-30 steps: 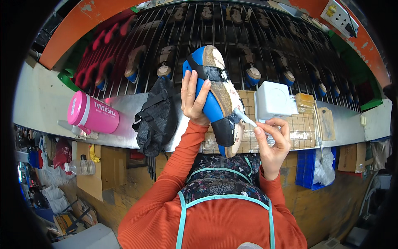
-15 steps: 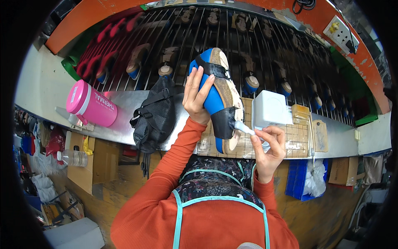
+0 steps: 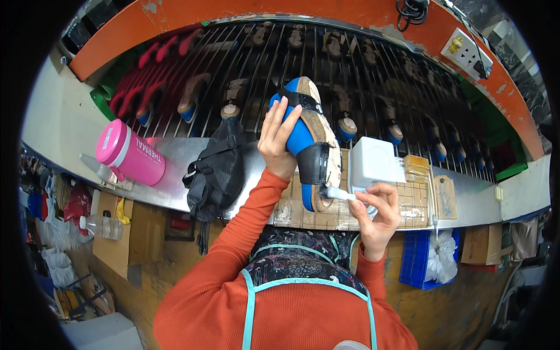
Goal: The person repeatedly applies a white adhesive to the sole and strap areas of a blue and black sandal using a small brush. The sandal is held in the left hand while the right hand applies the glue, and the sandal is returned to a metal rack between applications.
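Observation:
My left hand [image 3: 277, 140] is wrapped round an unfinished sandal [image 3: 318, 125] on a blue shoe last [image 3: 298, 139], holding it up over the bench. The sandal has black straps and a tan, cork-like underside that faces right. Pinched between the thumb and fingers of my right hand [image 3: 378, 219] is a small brush [image 3: 339, 193] with a pale handle. Its dark tip touches the sandal's lower end, just below the wide black strap. Beside my right hand stands a white squarish container [image 3: 372, 158].
Behind the bench runs a rack of metal rods [image 3: 256, 64] carrying several more lasts. A taped cardboard mat [image 3: 291, 213] lies under my hands. To the left are a black mesh bag [image 3: 217, 169] and a pink jug [image 3: 133, 153]; rightward, a yellowish block [image 3: 416, 165] and a flat wooden piece [image 3: 445, 198].
The brush tip has moved down from the wide strap's edge to the sandal's lower end. My left hand keeps its hold. The whole view has shifted slightly.

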### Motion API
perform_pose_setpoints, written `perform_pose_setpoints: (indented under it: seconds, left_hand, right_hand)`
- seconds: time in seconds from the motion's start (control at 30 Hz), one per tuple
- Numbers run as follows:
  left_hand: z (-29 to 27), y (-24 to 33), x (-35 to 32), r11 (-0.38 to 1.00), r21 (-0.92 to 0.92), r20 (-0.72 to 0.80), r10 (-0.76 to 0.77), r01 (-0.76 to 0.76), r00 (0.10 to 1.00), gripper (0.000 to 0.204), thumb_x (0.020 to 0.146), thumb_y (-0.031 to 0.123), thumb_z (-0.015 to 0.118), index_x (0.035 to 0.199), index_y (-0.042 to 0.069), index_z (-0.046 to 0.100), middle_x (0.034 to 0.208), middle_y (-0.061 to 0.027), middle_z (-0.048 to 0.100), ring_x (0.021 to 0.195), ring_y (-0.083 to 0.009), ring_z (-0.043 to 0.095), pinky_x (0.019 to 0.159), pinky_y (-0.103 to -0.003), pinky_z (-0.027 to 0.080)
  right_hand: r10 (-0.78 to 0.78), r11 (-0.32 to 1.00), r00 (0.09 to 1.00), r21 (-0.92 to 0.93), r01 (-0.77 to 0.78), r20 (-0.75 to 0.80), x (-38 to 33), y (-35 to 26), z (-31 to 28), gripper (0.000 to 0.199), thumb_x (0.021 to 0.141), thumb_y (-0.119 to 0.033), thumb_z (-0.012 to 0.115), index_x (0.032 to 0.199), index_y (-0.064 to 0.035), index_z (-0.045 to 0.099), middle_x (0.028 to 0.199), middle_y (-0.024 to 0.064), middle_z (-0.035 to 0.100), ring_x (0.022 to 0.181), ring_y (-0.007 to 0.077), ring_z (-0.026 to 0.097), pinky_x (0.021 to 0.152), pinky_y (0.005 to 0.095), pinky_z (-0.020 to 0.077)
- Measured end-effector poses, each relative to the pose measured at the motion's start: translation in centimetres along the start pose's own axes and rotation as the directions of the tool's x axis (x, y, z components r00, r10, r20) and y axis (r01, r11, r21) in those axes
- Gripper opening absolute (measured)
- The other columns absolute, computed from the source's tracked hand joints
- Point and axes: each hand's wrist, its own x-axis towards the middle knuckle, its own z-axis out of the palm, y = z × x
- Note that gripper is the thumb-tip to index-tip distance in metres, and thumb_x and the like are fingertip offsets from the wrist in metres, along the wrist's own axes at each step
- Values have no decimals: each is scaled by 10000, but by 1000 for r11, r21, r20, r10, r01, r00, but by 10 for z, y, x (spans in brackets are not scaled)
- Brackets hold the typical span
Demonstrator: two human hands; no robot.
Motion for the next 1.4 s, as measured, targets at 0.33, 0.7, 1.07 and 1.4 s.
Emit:
perform_pose_setpoints:
  seconds: [0.33, 0.7, 1.07, 1.4]
  left_hand:
    - [-5, -5, -10, 992, 76, 102, -109, 101, 989, 536, 718, 84, 738, 1236, 189, 648, 1344, -136, 562, 1223, -356, 547, 1044, -548, 366]
    - [-10, -14, -25, 973, 223, 135, -92, 61, 987, 584, 675, 58, 748, 1229, 221, 658, 1340, -132, 564, 1226, -361, 540, 1046, -551, 363]
    - [-11, -21, -26, 978, 209, 101, -42, 20, 994, 591, 669, 44, 739, 1226, 227, 662, 1345, -129, 562, 1234, -359, 534, 1052, -548, 357]
    - [-8, -12, -24, 972, 178, 225, -191, 152, 955, 649, 641, 39, 776, 1245, 233, 640, 1320, -133, 579, 1212, -345, 552, 1072, -520, 347]
  right_hand:
    - [205, 978, 978, 43, -203, -30, -3, -5, 2, 144, 789, -16, 742, 931, 6, 734, 969, 84, 562, 879, 154, 569, 764, 264, 479]
    - [225, 967, 970, -101, -234, -94, -16, -6, 9, 135, 802, -8, 732, 936, 4, 734, 989, 75, 558, 719, 93, 562, 651, 222, 474]
    - [46, 958, 986, -273, -90, -161, -8, -2, 18, 157, 782, -14, 757, 937, -2, 732, 993, 73, 550, 741, 107, 558, 608, 213, 478]
    - [136, 989, 987, -43, -140, -90, -14, 7, 13, 159, 787, 12, 744, 943, 18, 717, 984, 76, 543, 828, 128, 562, 632, 220, 496]
